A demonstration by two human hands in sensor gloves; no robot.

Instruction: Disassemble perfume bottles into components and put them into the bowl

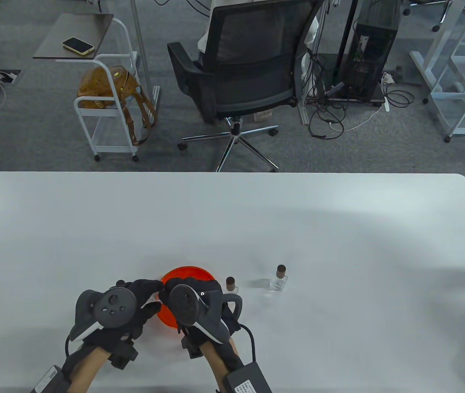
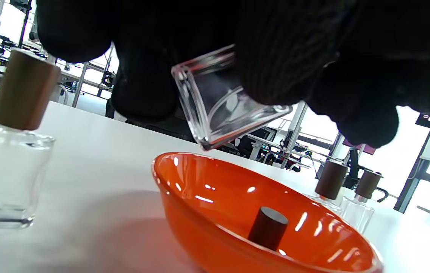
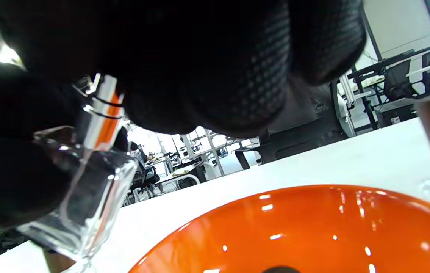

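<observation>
Both hands low at near table (image 1: 339, 229) edge, meeting over orange bowl (image 1: 187, 273). Left hand (image 1: 111, 307) fingers curled round clear glass bottle (image 2: 222, 102), held above bowl's near rim; bottle tilted, square base corner pointing down toward bowl, long axis slanting up into glove. Right hand (image 1: 195, 305) fingers closed round silver sprayer neck (image 3: 101, 110) at bottle's top end. Dark cap (image 2: 268, 227) lying inside bowl, leaning on the wall. Left of bowl in left wrist view: upright bottle with light wood cap (image 2: 23, 91), neck up, standing on table apart from bowl. Just right of bowl: capped bottle (image 1: 231, 284) upright, partly hidden by right hand. Further right, apart: second capped bottle (image 1: 279, 278) upright, long axis vertical. Beyond table: office chair (image 1: 249, 69), white cart (image 1: 105, 94) with brown bag (image 1: 107, 86), phone (image 1: 77, 46) on cart top
</observation>
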